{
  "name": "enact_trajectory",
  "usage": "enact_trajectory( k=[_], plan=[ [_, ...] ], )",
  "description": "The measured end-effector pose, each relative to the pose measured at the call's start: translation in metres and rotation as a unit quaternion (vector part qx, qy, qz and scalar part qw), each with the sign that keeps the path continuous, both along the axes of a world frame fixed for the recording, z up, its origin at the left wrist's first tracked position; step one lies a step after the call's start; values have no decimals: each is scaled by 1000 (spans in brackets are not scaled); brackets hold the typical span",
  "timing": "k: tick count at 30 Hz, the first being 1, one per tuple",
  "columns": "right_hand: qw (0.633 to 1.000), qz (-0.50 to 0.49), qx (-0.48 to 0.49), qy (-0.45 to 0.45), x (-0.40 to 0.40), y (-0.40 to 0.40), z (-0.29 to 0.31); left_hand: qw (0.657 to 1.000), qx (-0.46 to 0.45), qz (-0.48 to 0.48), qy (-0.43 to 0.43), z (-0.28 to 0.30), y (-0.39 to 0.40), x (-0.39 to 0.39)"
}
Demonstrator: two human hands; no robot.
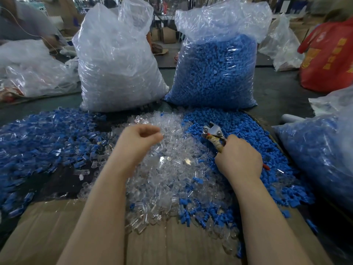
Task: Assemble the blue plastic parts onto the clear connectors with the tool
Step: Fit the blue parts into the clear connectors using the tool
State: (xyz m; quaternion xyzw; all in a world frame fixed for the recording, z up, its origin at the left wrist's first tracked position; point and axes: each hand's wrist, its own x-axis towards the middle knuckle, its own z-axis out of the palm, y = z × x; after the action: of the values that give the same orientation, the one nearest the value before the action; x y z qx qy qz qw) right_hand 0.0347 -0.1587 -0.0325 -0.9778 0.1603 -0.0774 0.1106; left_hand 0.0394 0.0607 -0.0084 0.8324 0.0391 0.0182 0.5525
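Over the clear connectors (172, 165), a left hand (141, 138) curls, perhaps pinching one; blur hides it. Right hand (238, 159) grips the tool (214, 134) beside the blue parts (248, 129). Seat squarely before squeezing.

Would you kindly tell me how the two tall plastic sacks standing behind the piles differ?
The left clear plastic sack holds colourless transparent connectors, while the right clear plastic sack holds solid blue parts. The left sack stands behind the pile of clear connectors; the right sack stands behind the pile of blue parts. Both are upright, full and open-topped.
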Motion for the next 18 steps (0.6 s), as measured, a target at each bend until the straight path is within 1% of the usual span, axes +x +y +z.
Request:
enact_trajectory(
  k=[1,3,4,6,7,10,12,15,18],
  plan=[
    [1000,0,0,-6,0,0,0,998,65,-22,7,-3,-7,0],
    [1000,3,0,-21,0,-1,0,979,196,-54,18,-9,-19,1],
    [1000,6,1,-29,0,-1,-1,968,242,-59,17,-10,-24,2],
    [999,12,6,-47,0,-1,-1,955,290,-53,-3,-10,-29,2],
    [998,14,11,-53,0,-1,-1,954,295,-46,-10,-9,-29,1],
    [997,14,35,-68,2,0,0,965,263,-27,-4,-7,-27,-1],
    [995,17,49,-80,3,1,0,966,257,-21,-6,-7,-25,-2],
    [993,25,67,-99,3,0,-2,969,245,-8,-35,-6,-24,-2],
    [987,32,104,-115,5,0,-2,980,188,0,-63,-4,-26,-1]
  ],
)
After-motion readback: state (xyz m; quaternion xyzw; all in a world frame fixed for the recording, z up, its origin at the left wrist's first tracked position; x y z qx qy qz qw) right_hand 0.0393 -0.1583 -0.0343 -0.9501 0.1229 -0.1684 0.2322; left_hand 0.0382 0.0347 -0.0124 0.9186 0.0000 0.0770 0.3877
